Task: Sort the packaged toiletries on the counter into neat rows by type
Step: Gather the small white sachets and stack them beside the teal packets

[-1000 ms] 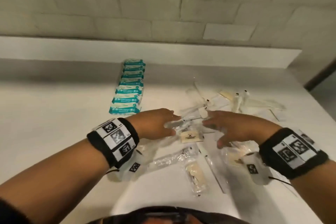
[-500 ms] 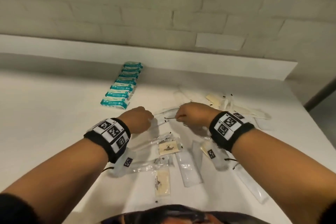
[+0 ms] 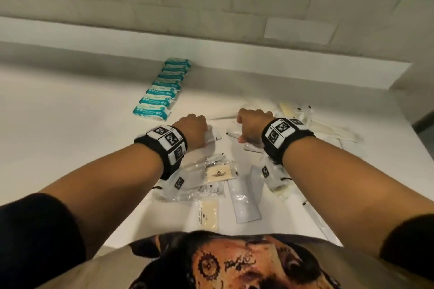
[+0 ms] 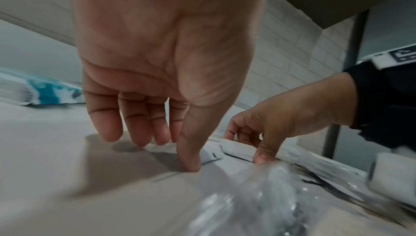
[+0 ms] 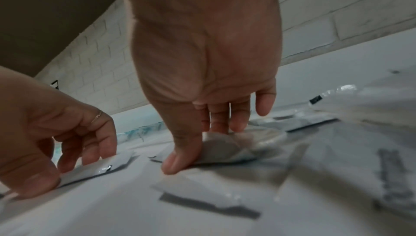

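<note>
Both hands have slid apart: left hand (image 3: 194,129) and right hand (image 3: 251,127) each pinch 1 clear sachet beside teal packets (image 3: 162,91).

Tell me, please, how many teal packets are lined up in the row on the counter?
7, in one overlapping row from the nearest teal packet, beyond the left hand, back to the farthest by the ledge; another may be hidden at the far end.

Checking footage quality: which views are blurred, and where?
Head view: mostly sharp, dim light, teal packets readable. Left wrist view: clear wrapper in the foreground smeared, left hand fairly sharp. Right wrist view: packets blurred.
</note>
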